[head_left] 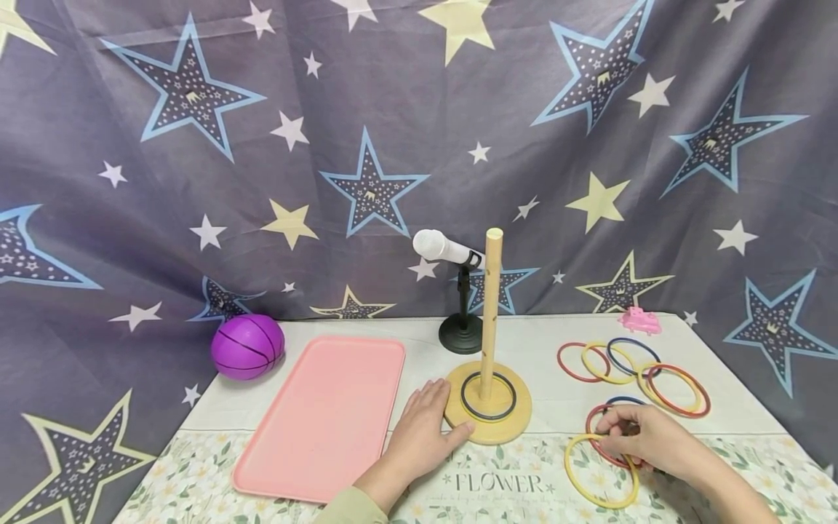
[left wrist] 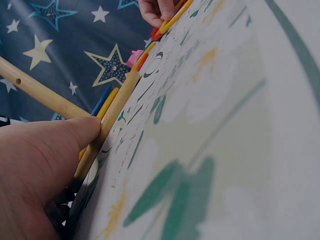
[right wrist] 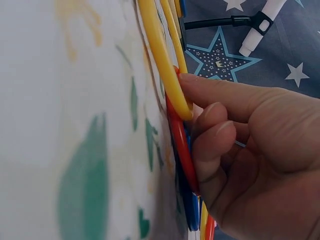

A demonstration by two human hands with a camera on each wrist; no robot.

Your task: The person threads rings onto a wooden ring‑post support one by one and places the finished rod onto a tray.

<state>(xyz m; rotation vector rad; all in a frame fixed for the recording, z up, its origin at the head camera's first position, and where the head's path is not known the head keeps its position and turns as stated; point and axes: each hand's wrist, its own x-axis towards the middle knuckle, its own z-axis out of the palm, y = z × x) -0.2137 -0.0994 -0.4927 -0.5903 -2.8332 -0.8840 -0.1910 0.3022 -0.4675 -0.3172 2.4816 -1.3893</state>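
Head view alone shows the tray [head_left: 327, 415]; right grip [head_left: 648, 438] pinches yellow ring [right wrist: 160, 50], left grip [head_left: 422, 431] rests unclenched.

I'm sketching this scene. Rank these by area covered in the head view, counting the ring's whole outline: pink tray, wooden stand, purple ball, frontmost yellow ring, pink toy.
1. Pink tray
2. Wooden stand
3. Purple ball and frontmost yellow ring: too alike to rank
4. Pink toy

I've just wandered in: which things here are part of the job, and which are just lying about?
Seemingly in use:
wooden stand, left hand against it
yellow ring in the right hand
other rings

Probably just lying about:
pink tray
purple ball
microphone
pink toy
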